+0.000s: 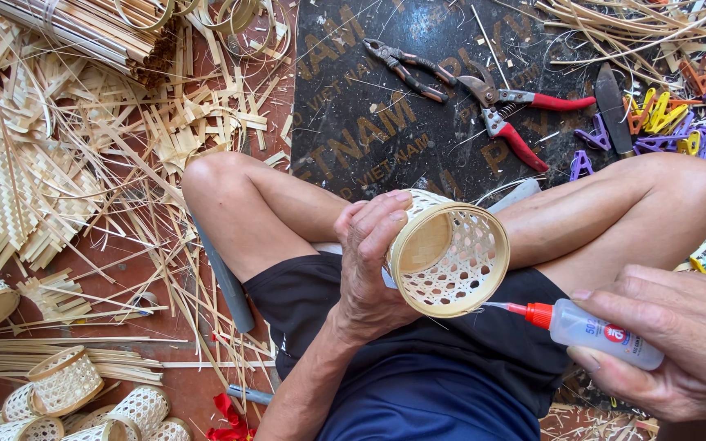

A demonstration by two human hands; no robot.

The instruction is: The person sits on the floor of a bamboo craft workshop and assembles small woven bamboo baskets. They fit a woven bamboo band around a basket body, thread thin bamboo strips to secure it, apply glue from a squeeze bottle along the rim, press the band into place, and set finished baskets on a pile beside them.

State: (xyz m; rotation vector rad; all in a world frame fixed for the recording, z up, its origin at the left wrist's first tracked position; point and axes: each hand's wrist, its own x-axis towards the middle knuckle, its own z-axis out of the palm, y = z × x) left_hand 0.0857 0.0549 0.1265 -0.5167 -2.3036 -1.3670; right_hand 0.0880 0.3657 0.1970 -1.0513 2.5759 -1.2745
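The small woven bamboo basket (449, 260) sits in your left hand (369, 261), tipped on its side so its open mouth faces you over your lap. That grip is closed around the far wall, thumb over the rim and fingers curled behind. Your right hand (670, 341) is wrapped around a clear glue bottle (602, 332) with a red nozzle (525, 311), whose fine tip touches the lower edge of the rim band.

To do this well, I would judge that you should keep the basket steady against your palm and squeeze lightly, so glue goes only into the seam and does not run through the open weave. Turn the basket with the left grip rather than chasing the rim with the tip.

From the left grip, the basket lies just to its right, touching it. From the right grip, it lies up and to the left, reached only by the nozzle. Pliers (408, 69) and red-handled shears (516, 118) lie on the dark mat (345, 139) beyond your knees, well apart from both.
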